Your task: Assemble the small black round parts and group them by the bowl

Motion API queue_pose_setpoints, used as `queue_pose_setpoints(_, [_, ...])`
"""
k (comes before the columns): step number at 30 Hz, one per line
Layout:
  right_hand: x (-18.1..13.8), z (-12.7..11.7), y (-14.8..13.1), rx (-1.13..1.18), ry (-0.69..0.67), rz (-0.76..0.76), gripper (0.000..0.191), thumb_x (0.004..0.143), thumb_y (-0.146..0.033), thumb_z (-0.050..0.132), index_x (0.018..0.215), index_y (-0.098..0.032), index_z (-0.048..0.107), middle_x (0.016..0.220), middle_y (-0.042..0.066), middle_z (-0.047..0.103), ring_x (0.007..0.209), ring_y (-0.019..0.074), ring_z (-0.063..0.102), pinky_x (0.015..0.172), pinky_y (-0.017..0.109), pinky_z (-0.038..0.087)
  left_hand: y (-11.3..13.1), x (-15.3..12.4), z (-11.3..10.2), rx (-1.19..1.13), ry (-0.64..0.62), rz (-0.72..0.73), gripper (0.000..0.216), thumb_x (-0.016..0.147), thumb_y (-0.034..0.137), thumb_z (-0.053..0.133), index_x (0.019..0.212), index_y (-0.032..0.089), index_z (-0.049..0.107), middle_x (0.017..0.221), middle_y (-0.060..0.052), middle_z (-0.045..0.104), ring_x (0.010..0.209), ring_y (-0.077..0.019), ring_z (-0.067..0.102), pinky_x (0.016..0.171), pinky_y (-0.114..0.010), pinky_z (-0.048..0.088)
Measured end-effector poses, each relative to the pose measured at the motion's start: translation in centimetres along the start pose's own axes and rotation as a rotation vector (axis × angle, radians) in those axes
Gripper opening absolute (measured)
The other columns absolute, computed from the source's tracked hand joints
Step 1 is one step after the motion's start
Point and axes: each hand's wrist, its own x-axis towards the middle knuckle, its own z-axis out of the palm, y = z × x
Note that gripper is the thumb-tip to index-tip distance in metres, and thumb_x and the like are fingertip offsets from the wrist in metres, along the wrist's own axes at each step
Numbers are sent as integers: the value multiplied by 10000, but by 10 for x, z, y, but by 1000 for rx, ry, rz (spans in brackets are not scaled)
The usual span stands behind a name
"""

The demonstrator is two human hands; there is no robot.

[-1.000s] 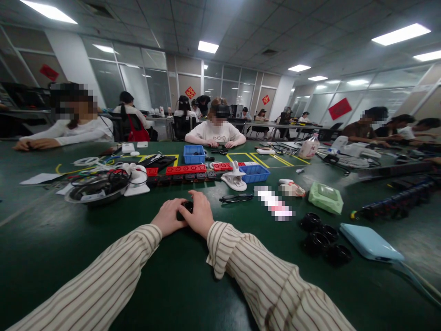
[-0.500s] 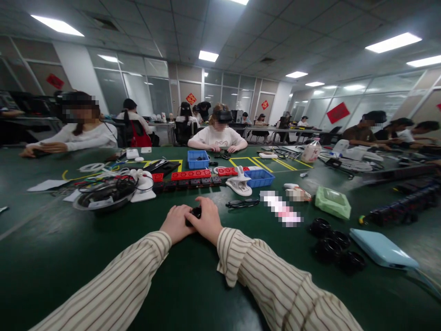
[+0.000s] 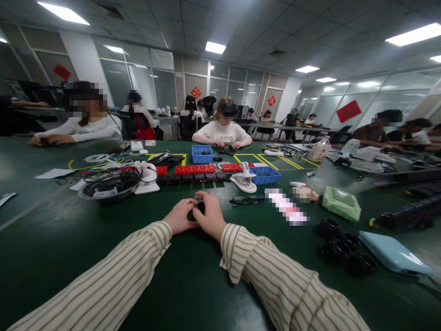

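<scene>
My left hand [image 3: 179, 216] and my right hand [image 3: 209, 214] meet on the green table [image 3: 62, 239], both closed round a small black object [image 3: 196, 210] that shows only between the fingers. Both forearms wear striped sleeves. A pair of black glasses [image 3: 246, 200] lies just right of my right hand. Several black rings [image 3: 341, 248] sit further right on the table.
Red and black power strips [image 3: 193, 172], two blue bins [image 3: 264, 174], a white clamp [image 3: 244, 180] and a cable-filled tray [image 3: 109, 187] lie ahead. A green box [image 3: 342, 203] and a light blue case [image 3: 392, 253] are on the right. Other people sit around the table.
My hands stay together on the black object, with the fingers shifting slightly. The view has drifted a little, so everything sits a bit to the right.
</scene>
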Motion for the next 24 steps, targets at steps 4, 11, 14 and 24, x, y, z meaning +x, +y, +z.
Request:
queue_pose_setpoints(4, [-2,-1,-1,-95,42,82,413,738,-346,539,1091,-144,466,990,77,540,955,210,480,896,392,345,5,-4,-1,19,57,-36,594,626,409,632,1148,173,475,1147,-94,508,1090,-269,436,952,-417,335])
queue_pose_setpoints(11, [-2,1,1,-176,23,84,349,732,-366,559,1010,-164,498,953,62,535,926,199,487,832,356,377,19,-7,-2,169,83,-133,461,610,397,622,1001,167,538,1054,-91,561,1045,-271,480,1005,-506,216])
queue_pose_setpoints(14, [-2,1,1,-154,4,55,237,734,-303,547,931,-173,522,924,47,545,902,184,495,818,334,383,19,-6,-2,179,63,-140,362,627,373,604,928,175,564,1020,-79,579,1022,-256,502,1010,-497,210])
queue_pose_setpoints(24, [-4,-2,-4,-27,-43,-28,359,714,-196,515,1070,-172,471,965,43,561,927,183,489,897,355,338,8,-5,-1,75,14,-29,495,607,324,632,1064,175,511,1089,-96,552,1039,-270,491,929,-395,345])
